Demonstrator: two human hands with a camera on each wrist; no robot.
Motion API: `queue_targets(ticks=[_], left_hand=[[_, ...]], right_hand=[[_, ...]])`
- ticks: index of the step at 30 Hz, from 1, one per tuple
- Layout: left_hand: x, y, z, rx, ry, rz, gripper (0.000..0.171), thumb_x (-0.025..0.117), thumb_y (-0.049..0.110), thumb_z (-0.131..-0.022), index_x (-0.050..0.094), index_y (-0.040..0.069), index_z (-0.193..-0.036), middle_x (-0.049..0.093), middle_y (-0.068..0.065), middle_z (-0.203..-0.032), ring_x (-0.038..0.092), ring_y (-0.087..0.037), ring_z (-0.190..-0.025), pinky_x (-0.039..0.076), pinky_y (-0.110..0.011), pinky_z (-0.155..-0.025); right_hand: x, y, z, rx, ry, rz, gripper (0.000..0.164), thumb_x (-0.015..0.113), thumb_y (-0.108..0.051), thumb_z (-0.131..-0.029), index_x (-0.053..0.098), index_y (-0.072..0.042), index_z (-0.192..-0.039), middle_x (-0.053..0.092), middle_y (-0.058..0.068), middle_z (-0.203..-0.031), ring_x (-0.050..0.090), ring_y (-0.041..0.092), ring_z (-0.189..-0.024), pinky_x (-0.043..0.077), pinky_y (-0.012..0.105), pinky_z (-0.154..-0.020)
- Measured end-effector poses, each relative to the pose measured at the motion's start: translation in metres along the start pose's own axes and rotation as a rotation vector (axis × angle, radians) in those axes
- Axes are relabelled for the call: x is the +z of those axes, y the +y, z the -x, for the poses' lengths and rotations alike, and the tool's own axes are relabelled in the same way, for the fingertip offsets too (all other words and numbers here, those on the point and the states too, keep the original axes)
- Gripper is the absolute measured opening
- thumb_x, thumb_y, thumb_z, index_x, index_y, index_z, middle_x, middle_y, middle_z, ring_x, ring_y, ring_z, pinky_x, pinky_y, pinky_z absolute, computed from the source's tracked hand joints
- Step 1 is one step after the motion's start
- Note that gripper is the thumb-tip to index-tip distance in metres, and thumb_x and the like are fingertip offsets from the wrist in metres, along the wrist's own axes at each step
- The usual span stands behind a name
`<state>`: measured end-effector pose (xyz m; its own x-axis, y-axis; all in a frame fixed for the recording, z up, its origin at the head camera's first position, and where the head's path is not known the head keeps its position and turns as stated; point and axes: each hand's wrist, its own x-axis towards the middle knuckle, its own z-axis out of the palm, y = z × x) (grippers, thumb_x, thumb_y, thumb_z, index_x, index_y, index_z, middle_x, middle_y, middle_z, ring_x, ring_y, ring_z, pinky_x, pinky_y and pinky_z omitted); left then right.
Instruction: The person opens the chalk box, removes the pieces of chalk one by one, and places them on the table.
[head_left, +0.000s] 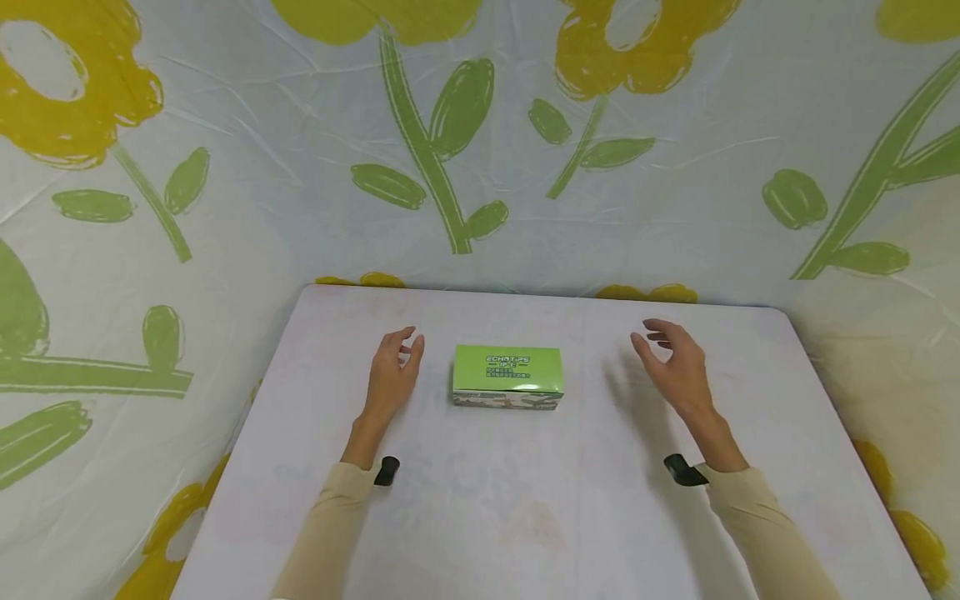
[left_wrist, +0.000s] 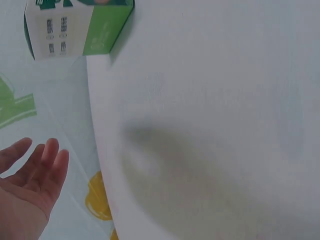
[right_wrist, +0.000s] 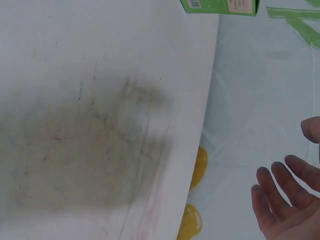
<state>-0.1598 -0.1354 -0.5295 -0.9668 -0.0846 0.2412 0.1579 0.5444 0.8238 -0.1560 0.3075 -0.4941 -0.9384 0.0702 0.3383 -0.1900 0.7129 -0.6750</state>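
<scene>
My left hand hovers just beside the small green-topped rectangular cardboard box, at its 9 o'clock, palm turned toward it, fingers apart and loosely bent, holding nothing. My right hand hangs at the box's 3 o'clock, further off than the left, fingers spread and relaxed, also empty. With a hand on each side, I judge the two short ends are what my palms are lined up with. The box lies flat near the middle of the white rounded-corner table, touching neither hand, long side facing me. Its lid is bright green with white lettering too small for me to read; the front face is white with dark green markings, and the end wall in my left wrist view shows small printed codes. A cloth with yellow flowers and green leaves hangs behind at 12 o'clock
</scene>
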Motion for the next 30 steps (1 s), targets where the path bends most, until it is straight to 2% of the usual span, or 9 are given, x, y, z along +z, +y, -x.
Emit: queue_targets(ticks=[6,13,19,26,30], left_hand=[[0.015,0.005,0.005,-0.005,-0.049,0.052,0.045,0.056,0.034,-0.107,0.061,0.000,-0.137,0.063,-0.015,-0.128,0.061,-0.026,-0.096,0.055,-0.039,-0.079],[0.028,0.010,0.012,-0.045,-0.130,0.113,0.047,0.061,0.034,-0.105,0.059,0.003,-0.140,0.063,-0.013,-0.130,0.061,-0.023,-0.097,0.054,-0.035,-0.082],[0.036,0.012,0.019,-0.097,-0.217,0.153,0.058,0.067,0.041,-0.100,0.055,0.007,-0.146,0.058,-0.011,-0.137,0.059,-0.021,-0.101,0.053,-0.035,-0.085],[0.042,0.010,0.025,-0.091,-0.300,0.213,0.076,0.081,0.042,-0.089,0.048,0.011,-0.150,0.051,-0.008,-0.142,0.056,-0.021,-0.099,0.054,-0.031,-0.079],[0.045,0.004,0.026,-0.085,-0.382,0.263,0.092,0.090,0.036,-0.081,0.040,0.015,-0.156,0.043,-0.006,-0.147,0.053,-0.020,-0.102,0.054,-0.029,-0.081]], right_hand=[[0.008,-0.010,0.001,-0.024,-0.016,-0.033,0.040,0.069,-0.023,-0.101,0.062,0.002,-0.131,0.064,0.022,-0.129,0.062,0.043,-0.114,0.049,0.062,-0.100],[0.019,-0.024,0.002,-0.025,-0.048,-0.053,0.040,0.068,-0.025,-0.101,0.062,0.001,-0.131,0.065,0.021,-0.129,0.062,0.041,-0.115,0.049,0.061,-0.102],[0.029,-0.035,0.003,-0.039,-0.076,-0.068,0.040,0.068,-0.025,-0.101,0.062,0.001,-0.131,0.065,0.020,-0.130,0.062,0.039,-0.116,0.050,0.058,-0.102],[0.040,-0.046,0.004,-0.016,-0.147,-0.099,0.042,0.068,-0.028,-0.101,0.062,-0.001,-0.133,0.064,0.018,-0.131,0.061,0.037,-0.119,0.049,0.056,-0.104],[0.046,-0.053,0.005,-0.033,-0.197,-0.108,0.041,0.069,-0.027,-0.101,0.062,-0.002,-0.133,0.064,0.017,-0.131,0.060,0.035,-0.119,0.049,0.053,-0.105]])
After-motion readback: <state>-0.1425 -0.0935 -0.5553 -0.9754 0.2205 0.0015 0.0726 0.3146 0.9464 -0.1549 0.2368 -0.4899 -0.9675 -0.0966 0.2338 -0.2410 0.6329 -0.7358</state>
